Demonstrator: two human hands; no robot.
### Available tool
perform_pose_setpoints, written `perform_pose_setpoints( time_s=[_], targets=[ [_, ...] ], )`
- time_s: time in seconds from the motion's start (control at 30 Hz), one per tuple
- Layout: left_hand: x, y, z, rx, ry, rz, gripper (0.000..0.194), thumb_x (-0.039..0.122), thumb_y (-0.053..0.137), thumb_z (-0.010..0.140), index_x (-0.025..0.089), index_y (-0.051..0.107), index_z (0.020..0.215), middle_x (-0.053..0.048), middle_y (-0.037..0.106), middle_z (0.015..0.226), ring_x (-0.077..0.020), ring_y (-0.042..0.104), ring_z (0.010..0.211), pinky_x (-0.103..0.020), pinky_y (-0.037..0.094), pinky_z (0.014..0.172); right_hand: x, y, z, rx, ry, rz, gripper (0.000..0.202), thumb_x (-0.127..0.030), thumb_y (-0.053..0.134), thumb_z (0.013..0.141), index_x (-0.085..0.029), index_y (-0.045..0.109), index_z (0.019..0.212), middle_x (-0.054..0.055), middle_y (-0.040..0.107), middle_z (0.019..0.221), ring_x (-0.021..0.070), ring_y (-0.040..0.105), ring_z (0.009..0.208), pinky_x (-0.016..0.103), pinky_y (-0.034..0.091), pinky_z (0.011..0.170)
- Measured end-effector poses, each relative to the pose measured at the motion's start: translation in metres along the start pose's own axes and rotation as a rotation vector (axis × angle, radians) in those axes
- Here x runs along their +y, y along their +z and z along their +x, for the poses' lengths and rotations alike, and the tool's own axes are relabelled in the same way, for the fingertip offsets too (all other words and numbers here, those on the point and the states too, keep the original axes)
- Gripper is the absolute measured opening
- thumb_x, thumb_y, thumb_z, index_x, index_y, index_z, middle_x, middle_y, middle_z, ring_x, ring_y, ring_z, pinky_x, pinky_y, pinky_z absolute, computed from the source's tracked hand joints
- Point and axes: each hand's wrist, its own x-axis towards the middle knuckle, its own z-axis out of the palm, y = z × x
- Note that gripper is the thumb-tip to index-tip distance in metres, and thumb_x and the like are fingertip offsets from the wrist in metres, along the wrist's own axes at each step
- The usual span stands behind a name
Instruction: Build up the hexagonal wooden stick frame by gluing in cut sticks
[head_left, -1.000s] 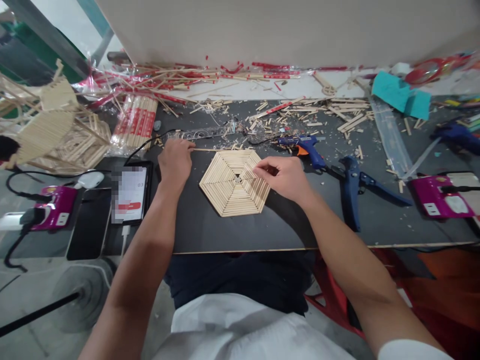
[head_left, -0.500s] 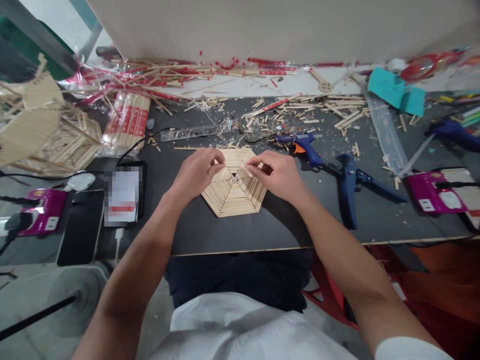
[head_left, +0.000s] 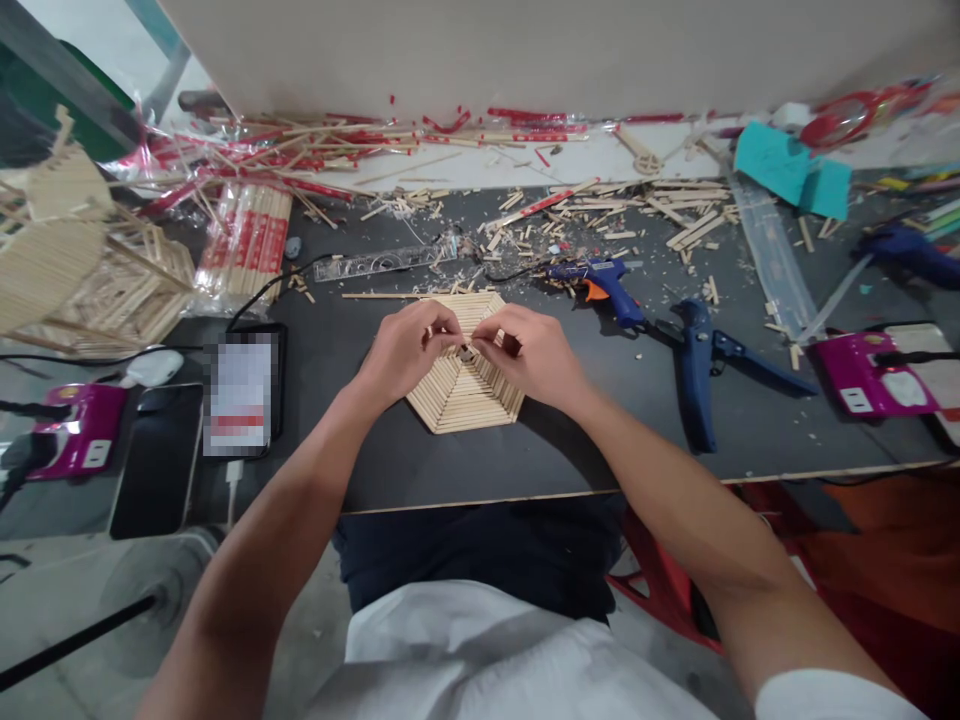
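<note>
A flat, many-sided panel of light wooden sticks (head_left: 469, 408) lies on the dark table, its sticks set in wedges around a small central opening. Over its left part, my left hand (head_left: 412, 345) is pinched, fingertips beside the opening. My right hand (head_left: 529, 350) is pinched too, over the panel's right part, its fingertips almost meeting those of the left. Whatever sits between the fingertips is too small to make out. A thin stick (head_left: 375, 296) lies at the panel's upper left edge.
Right of the panel are a blue glue gun (head_left: 616, 290) and a blue cutter (head_left: 697, 375). Phones (head_left: 157, 455) and a purple socket block (head_left: 86, 430) lie left. Stick scraps (head_left: 600, 215) litter the back; a stick structure (head_left: 112, 280) stands far left.
Both hands have moved closer together, over the panel's central opening. The view has shifted slightly.
</note>
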Motion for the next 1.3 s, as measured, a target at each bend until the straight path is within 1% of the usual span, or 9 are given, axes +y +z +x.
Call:
perform_pose_setpoints(
  time_s=[0.1, 0.2, 0.33, 0.43, 0.6, 0.67, 0.93, 1.07, 1.3],
  targets=[
    [-0.015, -0.009, 0.003, 0.086, -0.115, 0.135, 0.006, 0.016, 0.063, 0.090, 0.020, 0.067, 0.088, -0.003, 0.072, 0.084, -0.0176, 0.063, 0.076, -0.033, 0.051, 0.078, -0.001, 0.001, 0.000, 0.013, 0.038, -0.021, 0.011, -0.026, 0.066, 0.093, -0.018, 0.071, 0.086, 0.002, 0.067, 0.083, 0.0101, 0.052, 0.061, 0.027, 0.044, 0.065],
    [-0.034, -0.018, 0.002, 0.196, -0.268, 0.286, 0.018, 0.012, 0.055, 0.092, 0.020, 0.068, 0.101, -0.007, 0.073, 0.095, -0.0238, 0.066, 0.088, -0.039, 0.052, 0.086, -0.001, 0.004, 0.000, -0.010, 0.056, -0.029, 0.014, -0.028, 0.066, 0.093, -0.018, 0.073, 0.085, 0.003, 0.068, 0.083, 0.0111, 0.054, 0.062, 0.028, 0.045, 0.066],
    [-0.040, -0.023, -0.002, 0.255, -0.210, 0.412, 0.027, 0.011, 0.055, 0.091, 0.020, 0.068, 0.113, -0.013, 0.069, 0.117, -0.0300, 0.063, 0.110, -0.045, 0.050, 0.098, 0.001, 0.007, -0.001, -0.032, 0.075, -0.058, 0.016, -0.031, 0.066, 0.093, -0.019, 0.075, 0.087, 0.004, 0.069, 0.086, 0.0119, 0.055, 0.062, 0.029, 0.046, 0.065],
    [-0.028, -0.023, -0.002, 0.172, -0.077, 0.394, 0.023, 0.016, 0.051, 0.098, 0.020, 0.069, 0.113, -0.012, 0.069, 0.113, -0.0284, 0.062, 0.111, -0.044, 0.048, 0.100, 0.001, 0.008, -0.001, -0.024, 0.069, -0.075, 0.013, -0.027, 0.068, 0.092, -0.018, 0.076, 0.087, 0.005, 0.069, 0.085, 0.0120, 0.055, 0.062, 0.029, 0.045, 0.064],
    [-0.005, -0.016, 0.000, -0.107, 0.169, 0.259, 0.025, 0.028, 0.052, 0.103, 0.017, 0.074, 0.103, -0.010, 0.073, 0.102, -0.0253, 0.064, 0.100, -0.040, 0.049, 0.093, -0.005, 0.009, 0.002, -0.007, 0.092, -0.100, 0.008, -0.017, 0.070, 0.085, -0.017, 0.077, 0.080, 0.004, 0.068, 0.079, 0.0124, 0.057, 0.064, 0.028, 0.044, 0.064],
    [-0.001, -0.012, -0.001, -0.165, 0.217, 0.211, 0.026, 0.031, 0.055, 0.103, 0.018, 0.076, 0.098, -0.009, 0.073, 0.097, -0.0240, 0.064, 0.095, -0.038, 0.049, 0.089, -0.009, 0.009, 0.004, -0.019, 0.140, -0.125, 0.008, -0.016, 0.071, 0.083, -0.017, 0.076, 0.077, 0.003, 0.067, 0.075, 0.0129, 0.057, 0.064, 0.028, 0.043, 0.065],
    [0.005, -0.001, -0.004, -0.105, 0.058, 0.234, 0.022, 0.027, 0.059, 0.098, 0.020, 0.079, 0.092, -0.008, 0.074, 0.096, -0.0242, 0.065, 0.094, -0.036, 0.050, 0.081, -0.014, 0.006, 0.006, -0.053, 0.207, -0.129, 0.009, -0.018, 0.072, 0.085, -0.018, 0.078, 0.078, 0.002, 0.066, 0.072, 0.0129, 0.056, 0.064, 0.028, 0.042, 0.065],
    [0.007, -0.002, -0.003, -0.110, 0.064, 0.233, 0.022, 0.029, 0.059, 0.097, 0.019, 0.078, 0.091, -0.009, 0.072, 0.095, -0.0244, 0.065, 0.092, -0.036, 0.051, 0.081, -0.011, 0.001, 0.004, -0.054, 0.228, -0.100, 0.010, -0.020, 0.070, 0.089, -0.019, 0.080, 0.086, 0.003, 0.070, 0.076, 0.0136, 0.057, 0.064, 0.030, 0.042, 0.066],
    [0.014, -0.004, -0.003, -0.144, 0.056, 0.268, 0.024, 0.029, 0.055, 0.099, 0.019, 0.076, 0.092, -0.009, 0.072, 0.097, -0.0244, 0.065, 0.094, -0.034, 0.050, 0.076, -0.008, 0.002, 0.005, -0.006, 0.214, -0.105, 0.010, -0.022, 0.069, 0.090, -0.018, 0.077, 0.086, 0.003, 0.070, 0.077, 0.0135, 0.055, 0.063, 0.030, 0.042, 0.066]
  ],
)
